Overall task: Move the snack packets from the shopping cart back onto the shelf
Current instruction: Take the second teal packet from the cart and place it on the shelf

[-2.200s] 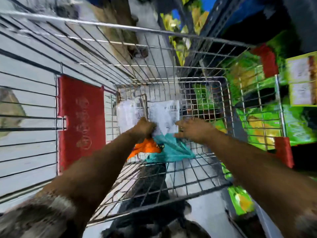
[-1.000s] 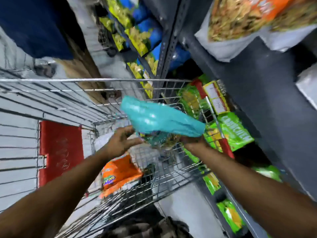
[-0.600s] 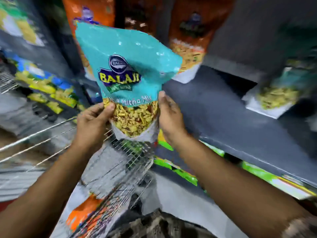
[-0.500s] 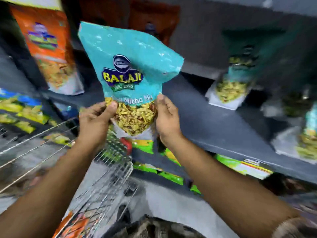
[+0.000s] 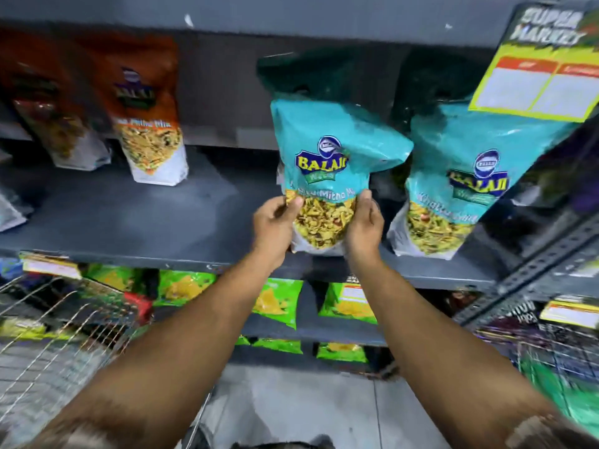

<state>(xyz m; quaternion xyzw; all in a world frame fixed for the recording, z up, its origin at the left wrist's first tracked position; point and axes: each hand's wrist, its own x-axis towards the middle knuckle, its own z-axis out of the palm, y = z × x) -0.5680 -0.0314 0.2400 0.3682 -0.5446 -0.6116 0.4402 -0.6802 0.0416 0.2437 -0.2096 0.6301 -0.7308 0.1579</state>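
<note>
The teal snack packet [image 5: 327, 163] stands upright between both hands at the front part of the grey shelf [image 5: 129, 218]. Its long axis runs vertical, printed face towards the camera, sealed top uppermost and leaning slightly to the right. Its white base sits at or just above the shelf board; contact cannot be confirmed because the hands cover the lower corners.

The left hand [image 5: 275, 225] clasps the lower left edge of the packet, thumb across the front. The right hand [image 5: 364, 223] clasps the lower right edge in the same manner. Both hands are closed on the packet and equally near it; neither leads.

The relation that governs the coming move: the packet lies directly ahead of the hands, with open shelf behind it and to its left. A second teal packet [image 5: 453, 186] stands just beside it on the right, the two bulging tops close or touching. Two orange packets [image 5: 149, 124] stand well apart to the left.

Judgement: the placement step is nearly complete. What remains is to settle the base flat, pushed back in line with its neighbour, then release.

The shopping cart [image 5: 55, 335] stands at lower left, its contents not discernible.
</note>
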